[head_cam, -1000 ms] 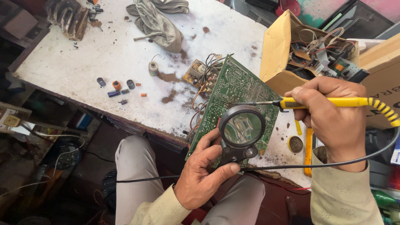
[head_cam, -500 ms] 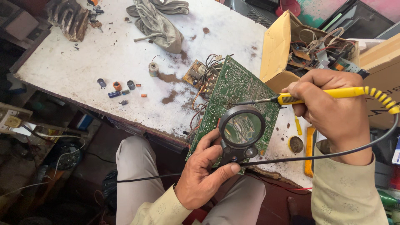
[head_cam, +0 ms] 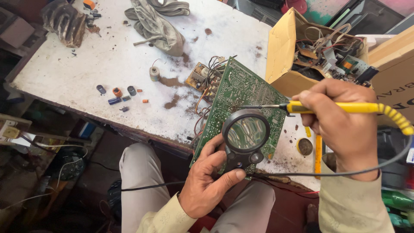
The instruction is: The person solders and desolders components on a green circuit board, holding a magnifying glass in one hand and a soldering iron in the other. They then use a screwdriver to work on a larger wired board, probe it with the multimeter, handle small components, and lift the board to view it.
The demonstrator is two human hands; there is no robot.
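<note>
- While the left hand (head_cam: 207, 181) grips the black handle of a magnifying glass (head_cam: 245, 133) with fingers (head_cam: 224, 179) wrapped shut around it, it also props the lower edge of a green circuit board (head_cam: 241, 92).
- Circuit board: one, green, solder side up, covered in fine pale traces and dots; tilted, its lower edge off the tabletop (head_cam: 86, 64) front edge over the person's lap, its far corner resting on the tabletop near the cardboard box (head_cam: 284, 51).
- Magnifying glass: one, round lens in a black frame, held over the board's lower part; board pattern shows through the lens.
- Right hand (head_cam: 345, 125) is closed tight around one soldering iron (head_cam: 345, 107), yellow handle, thin metal tip pointing left and touching or just above the board, just above the lens; cannot tell contact for sure.
- Black cord runs from the iron handle down and left across the lap.
- Tangle of coloured wires (head_cam: 207, 92) hangs at the board's left edge, next to a small brown component block (head_cam: 198, 77).
- Loose small parts (head_cam: 116, 92) left of the board: about seven, incl. one orange ring, dark cylinders, tiny orange bits.
- One small spool (head_cam: 154, 72) with a wire tail, beside a brown stain.
- One grey cloth (head_cam: 157, 23) bunched at the far side; one dirty dark glove-like lump (head_cam: 64, 21) at the far left corner.
- Box is open, one, stuffed with scrap boards and cables.
- One small round tin (head_cam: 304, 146) and a yellow-orange tool (head_cam: 318, 151) lie under the right wrist.
</note>
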